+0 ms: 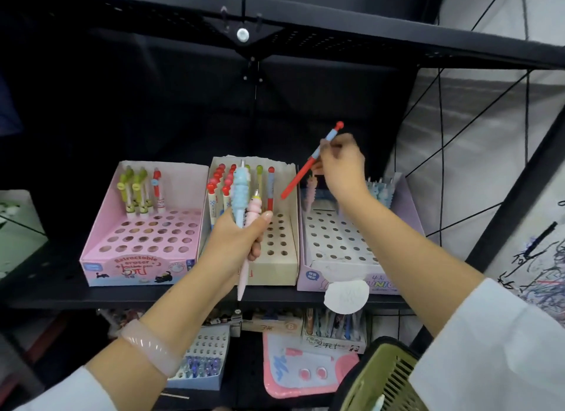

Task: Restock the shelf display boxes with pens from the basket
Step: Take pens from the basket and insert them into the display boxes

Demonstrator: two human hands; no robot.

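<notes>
Three display boxes with hole grids stand on the black shelf: a pink box [101,242] at the left, a beige box [275,270] in the middle, a lilac box [318,276] at the right. My left hand [235,242] is shut on two pens, a blue one [240,190] and a pink one [253,209], in front of the beige box. My right hand [342,169] holds a red pen [305,169] tilted above the gap between the beige and lilac boxes, tip down-left. The green basket [379,380] hangs at the lower right.
Upright pens fill the back rows of each box; the front holes are open. An upper shelf beam [275,34] runs overhead. The lower shelf holds a blue box of pens [208,364], a pink board [305,371] and more stock. A metal frame [519,190] stands right.
</notes>
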